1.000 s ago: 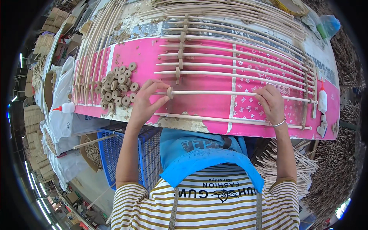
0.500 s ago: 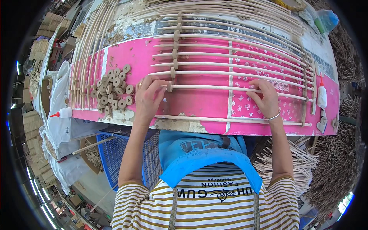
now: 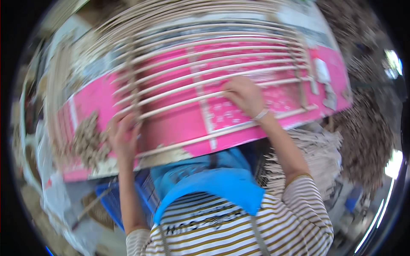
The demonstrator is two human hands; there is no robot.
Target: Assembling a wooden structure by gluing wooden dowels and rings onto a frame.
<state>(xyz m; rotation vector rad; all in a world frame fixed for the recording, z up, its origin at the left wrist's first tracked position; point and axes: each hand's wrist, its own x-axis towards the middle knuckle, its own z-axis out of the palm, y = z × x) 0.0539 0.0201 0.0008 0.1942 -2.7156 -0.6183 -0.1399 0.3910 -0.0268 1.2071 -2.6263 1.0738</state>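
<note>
A ladder-like frame of pale wooden rods joined by brown ring-shaped pieces lies across a pink-topped table. My left hand is closed at the left end of the nearest joined wooden rod, beside the ring column; motion blurs its fingertips. With bent fingers, my right hand pinches that same rod around its middle. Closer to me, a separate rod runs along the table's front edge, below both hands. A heap of brown rings sits just left of my left hand.
More rods stretch along the table's left side. A white bottle lies at the right, beside the frame. Below the table edge are a blue plastic crate and a pile of pale sticks; dark stick bundles stand farther right.
The view has turned and blurred, so the table appears tilted and shifted left. Both hands remain at the same rod; my right hand appears slightly closer to its middle.
</note>
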